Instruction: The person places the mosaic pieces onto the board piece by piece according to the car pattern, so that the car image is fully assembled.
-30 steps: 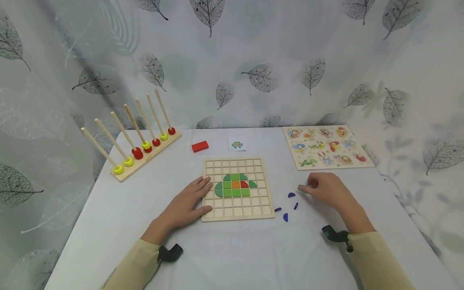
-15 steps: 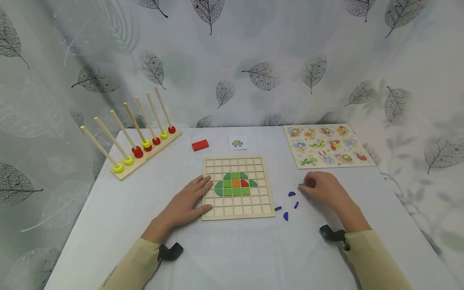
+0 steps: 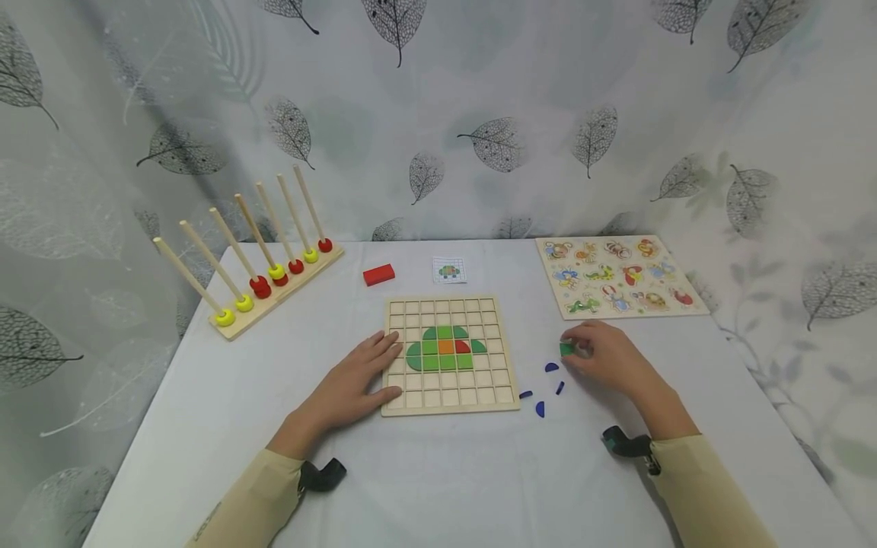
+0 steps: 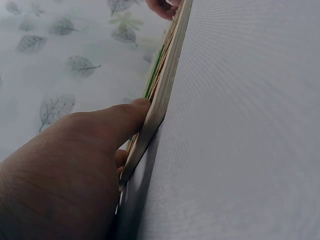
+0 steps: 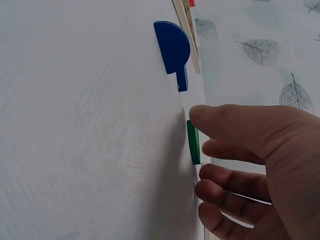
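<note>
In the head view my left hand (image 3: 346, 384) rests on the left edge of a wooden grid board (image 3: 479, 397), fingers spread. The left wrist view has its thumb against the board's edge. Green, orange and red tiles fill the middle squares of the board. To the right, my right hand (image 3: 611, 359) pinches a small green piece (image 3: 566, 348) between thumb and forefinger. In the right wrist view this green piece (image 5: 193, 142) is seen edge-on, its exact shape unclear. Several dark blue pieces, among them a half-disc (image 3: 551, 367), lie between board and right hand.
At the back left stands a row of wooden pegs (image 3: 274, 301) with red and yellow rings. A red block (image 3: 379, 275) and a small picture card (image 3: 449, 270) lie behind the board. An insect puzzle board (image 3: 596, 293) lies at the back right.
The green piece in my right hand has turned so more of its face shows, and the fingers have shifted around it. My left hand has stayed in place.
</note>
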{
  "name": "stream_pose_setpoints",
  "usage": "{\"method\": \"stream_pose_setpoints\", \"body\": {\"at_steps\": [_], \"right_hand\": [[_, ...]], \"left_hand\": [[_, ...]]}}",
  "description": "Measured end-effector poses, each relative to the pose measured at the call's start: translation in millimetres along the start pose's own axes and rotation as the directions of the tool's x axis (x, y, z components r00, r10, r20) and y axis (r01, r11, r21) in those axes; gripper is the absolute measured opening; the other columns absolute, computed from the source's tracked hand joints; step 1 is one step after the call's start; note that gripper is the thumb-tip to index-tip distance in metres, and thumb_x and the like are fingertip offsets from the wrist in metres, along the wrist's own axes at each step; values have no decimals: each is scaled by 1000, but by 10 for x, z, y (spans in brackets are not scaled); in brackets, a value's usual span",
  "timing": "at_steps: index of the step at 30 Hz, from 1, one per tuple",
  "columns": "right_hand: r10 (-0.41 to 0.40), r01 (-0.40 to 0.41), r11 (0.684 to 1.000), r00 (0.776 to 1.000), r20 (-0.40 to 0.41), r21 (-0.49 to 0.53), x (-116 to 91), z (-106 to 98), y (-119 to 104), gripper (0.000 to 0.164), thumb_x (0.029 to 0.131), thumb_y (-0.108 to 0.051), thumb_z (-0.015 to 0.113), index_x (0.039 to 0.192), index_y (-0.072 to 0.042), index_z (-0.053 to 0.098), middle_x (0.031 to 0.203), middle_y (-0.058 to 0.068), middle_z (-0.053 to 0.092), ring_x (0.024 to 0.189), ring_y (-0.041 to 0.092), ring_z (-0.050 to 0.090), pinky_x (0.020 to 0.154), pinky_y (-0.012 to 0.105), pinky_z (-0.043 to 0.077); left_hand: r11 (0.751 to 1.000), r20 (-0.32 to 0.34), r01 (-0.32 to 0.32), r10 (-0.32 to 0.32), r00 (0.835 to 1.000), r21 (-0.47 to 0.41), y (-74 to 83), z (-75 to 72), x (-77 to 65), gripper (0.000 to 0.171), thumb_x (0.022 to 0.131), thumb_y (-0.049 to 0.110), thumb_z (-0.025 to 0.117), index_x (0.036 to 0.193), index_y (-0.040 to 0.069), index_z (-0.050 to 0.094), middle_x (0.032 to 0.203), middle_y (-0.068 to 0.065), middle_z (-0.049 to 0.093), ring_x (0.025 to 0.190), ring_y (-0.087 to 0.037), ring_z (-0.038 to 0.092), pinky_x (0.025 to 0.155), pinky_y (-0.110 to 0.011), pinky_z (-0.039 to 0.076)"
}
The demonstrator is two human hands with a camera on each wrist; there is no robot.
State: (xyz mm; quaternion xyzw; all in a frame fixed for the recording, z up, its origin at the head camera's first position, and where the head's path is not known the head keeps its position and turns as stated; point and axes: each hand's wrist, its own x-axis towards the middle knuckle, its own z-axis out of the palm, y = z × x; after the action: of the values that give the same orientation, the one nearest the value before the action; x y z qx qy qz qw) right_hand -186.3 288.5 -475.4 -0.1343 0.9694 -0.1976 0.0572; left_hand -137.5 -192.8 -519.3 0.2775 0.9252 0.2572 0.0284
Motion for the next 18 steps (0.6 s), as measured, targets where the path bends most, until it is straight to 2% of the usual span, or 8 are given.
{"method": "stream_pose_setpoints", "body": {"at_steps": [5,12,18], "right_hand": [[18,-18,1000,999,-29,-8,6,21,-14,32,91,-24,90,116,-6,79,109,8,72,98,29,64,90,52,57],[23,-24,999,999,-22,-22,3,34,-56,25,93,-19,88,114,-7,80,109,9,72,98,30,65,90,53,57],[15,-15,1000,999,-30,-9,1,17,-71,26,93,-17,88,116,-7,81,107,7,72,94,27,62,85,48,56]], "left_hand": [[1000,-4,-3,3,1000,9,-11,11,1,82,103,53,69,168,12,42,177,0,29,165,-27,18,127,-55,30],[1000,-4,-6,6,1000,4,-1,1,-3,82,103,52,69,168,12,42,177,-1,29,165,-27,19,127,-56,29],[1000,4,-4,4,1000,4,19,-18,-1,82,102,51,70,168,11,42,178,-2,28,165,-27,18,128,-55,28]]}}
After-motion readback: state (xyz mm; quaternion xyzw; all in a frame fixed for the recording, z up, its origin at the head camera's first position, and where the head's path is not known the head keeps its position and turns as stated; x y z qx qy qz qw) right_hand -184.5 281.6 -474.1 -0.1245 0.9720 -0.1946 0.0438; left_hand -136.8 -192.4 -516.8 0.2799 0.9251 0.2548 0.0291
